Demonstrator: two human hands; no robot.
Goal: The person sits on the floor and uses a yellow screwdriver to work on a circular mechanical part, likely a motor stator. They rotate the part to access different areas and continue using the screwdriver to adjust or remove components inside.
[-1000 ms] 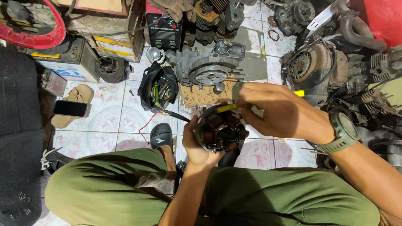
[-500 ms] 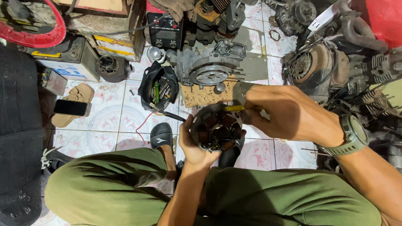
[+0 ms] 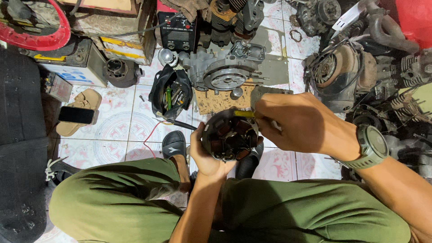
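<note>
I see a patterned tile floor (image 3: 112, 128) crowded with engine parts (image 3: 225, 74) far ahead. A black tool bag (image 3: 170, 92) lies left; light is even.

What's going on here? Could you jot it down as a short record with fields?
Setting: tiled workshop floor, person seated, green trousers
Left hand: cups a round stator plate with copper coils from below
Right hand: grips a yellow-handled tool, its end at the plate's upper edge
Wrist: green watch on the right arm
Nearby: open black tool bag, engine casing, phone on a sandal
</note>
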